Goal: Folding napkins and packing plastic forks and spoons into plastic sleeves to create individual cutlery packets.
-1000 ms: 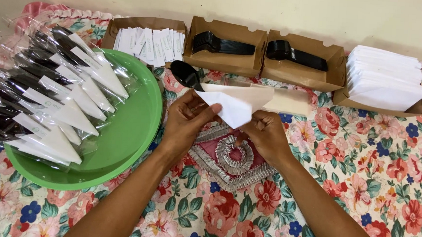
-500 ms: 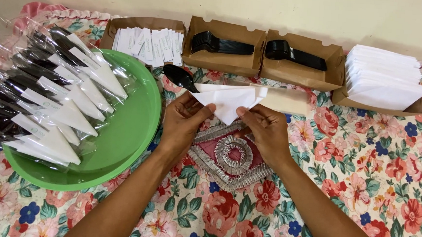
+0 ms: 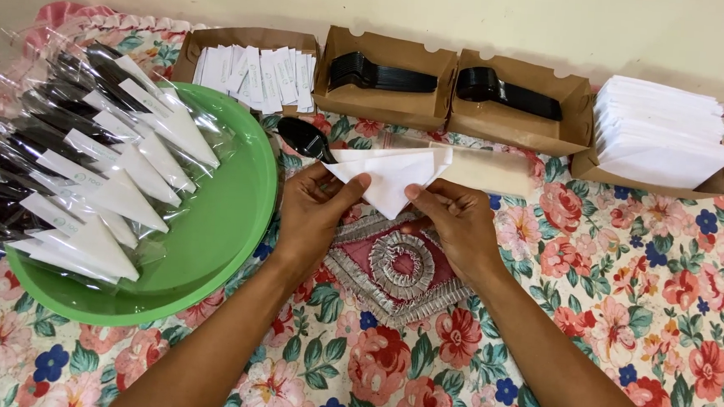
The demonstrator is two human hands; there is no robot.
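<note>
white paper: a folded napkin (image 3: 393,179) is held above the flowered tablecloth (image 3: 642,288), near the middle of the table, just in front of the row of boxes.
left hand: the left hand (image 3: 315,213) closes thumb and fingers on the left corner of the napkin; the grip is tight on the paper.
right hand: the right hand (image 3: 457,222) pinches the lower right edge of the napkin with its fingertips, also closed on it.
hidden: a black plastic spoon (image 3: 306,138) shows only its bowl; the handle goes under the napkin. if the spoon lies on the cloth or is carried with the napkin, i cannot tell.
hard to see: a clear plastic sleeve (image 3: 486,167) lies behind the napkin, partly covered by it and pale against the cloth.
cut off: the packed cutlery sets (image 3: 87,178) on the green tray (image 3: 217,245) run out of the left edge of the view.
around: behind the hands stand a cardboard box of small white sachets (image 3: 253,67), a box of black forks (image 3: 382,75), a box of black spoons (image 3: 511,91) and a stack of white napkins (image 3: 660,129).
below the hands: a red and silver ruffled ornament (image 3: 396,260) lies on the cloth, its upper part covered by the hands.
</note>
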